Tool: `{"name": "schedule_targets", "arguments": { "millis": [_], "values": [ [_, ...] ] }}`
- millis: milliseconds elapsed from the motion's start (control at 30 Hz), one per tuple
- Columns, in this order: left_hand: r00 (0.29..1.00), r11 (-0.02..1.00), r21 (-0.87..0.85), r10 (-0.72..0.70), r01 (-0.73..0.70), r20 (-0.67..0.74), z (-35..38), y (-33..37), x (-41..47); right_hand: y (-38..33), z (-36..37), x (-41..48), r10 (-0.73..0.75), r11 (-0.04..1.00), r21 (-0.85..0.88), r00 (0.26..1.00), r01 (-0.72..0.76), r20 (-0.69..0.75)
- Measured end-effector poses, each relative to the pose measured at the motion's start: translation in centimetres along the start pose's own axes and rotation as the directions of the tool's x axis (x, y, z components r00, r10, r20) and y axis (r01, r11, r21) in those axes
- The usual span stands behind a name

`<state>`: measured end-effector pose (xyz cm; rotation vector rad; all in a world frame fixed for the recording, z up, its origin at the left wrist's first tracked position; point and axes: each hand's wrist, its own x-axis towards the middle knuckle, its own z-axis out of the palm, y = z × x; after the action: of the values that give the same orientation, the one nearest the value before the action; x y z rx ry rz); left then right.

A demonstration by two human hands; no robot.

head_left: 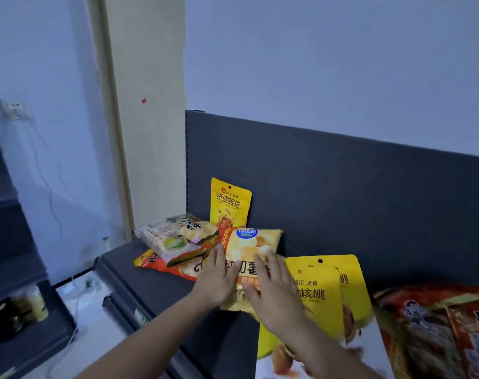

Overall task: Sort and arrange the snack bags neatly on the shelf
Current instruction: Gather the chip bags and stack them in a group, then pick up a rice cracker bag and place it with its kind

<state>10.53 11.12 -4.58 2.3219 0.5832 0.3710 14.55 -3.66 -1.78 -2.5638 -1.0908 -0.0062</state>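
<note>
My left hand and right hand both lie flat with straight fingers, gripping nothing, pressed on the near half of the yellow chip bag. The bag lies on the dark shelf with its long axis running away from me toward the back panel. The left hand sits at the bag's left edge beside the pale cracker bag, the right at its right edge by the yellow walnut bags. I judge any push goes straight back, toward the upright walnut bag leaning on the panel.
</note>
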Motion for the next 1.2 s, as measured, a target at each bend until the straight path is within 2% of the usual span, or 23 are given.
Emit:
{"name": "schedule_targets", "arguments": {
  "millis": [67,200,400,467,600,767,867,1033,1100,1200],
  "values": [
    [1.000,1.000,0.023,0.017,-0.017,0.009,1.3,-1.9,0.5,-0.4,1.7,0.4,-0.027,0.995,-0.091,0.999,0.029,0.027],
    [0.983,0.981,-0.102,0.151,-0.162,-0.108,1.6,-3.5,0.7,-0.9,3.0,1.0,-0.031,0.990,-0.136,0.996,0.042,0.079],
    [0.970,0.944,-0.258,0.163,-0.206,-0.179,1.4,-3.4,0.2,-2.7,2.6,0.4,-0.022,0.998,-0.049,0.991,0.029,0.134],
    [0.966,0.948,-0.221,0.191,-0.228,-0.175,0.8,-3.3,0.3,-3.5,2.7,-0.3,-0.012,0.999,-0.035,0.994,0.016,0.113],
    [0.949,0.949,-0.091,0.289,-0.301,-0.123,0.2,-3.4,0.4,-4.3,2.6,-1.1,0.014,0.996,-0.086,0.990,-0.026,-0.140],
    [0.934,0.936,-0.031,0.347,-0.350,-0.081,-1.6,-2.6,1.4,-4.1,1.2,0.6,-0.023,0.982,-0.184,0.957,-0.032,-0.289],
    [0.916,0.920,0.024,0.391,-0.390,-0.092,-3.6,-2.9,3.4,-4.5,0.3,2.7,-0.018,0.978,-0.206,0.964,-0.038,-0.266],
    [0.889,0.859,0.233,0.448,-0.456,0.088,-6.6,-4.6,6.3,-6.8,0.6,6.0,0.080,0.934,-0.334,0.985,-0.129,-0.154],
    [0.892,0.862,0.237,0.447,-0.448,0.058,-8.1,-5.6,7.9,-7.6,0.8,7.8,0.093,0.943,-0.309,0.989,-0.124,-0.114],
    [0.918,0.880,0.272,0.393,-0.390,0.044,-10.7,-8.0,10.5,-8.8,0.6,10.6,0.117,0.951,-0.270,0.983,-0.153,-0.143]
  ]
}}
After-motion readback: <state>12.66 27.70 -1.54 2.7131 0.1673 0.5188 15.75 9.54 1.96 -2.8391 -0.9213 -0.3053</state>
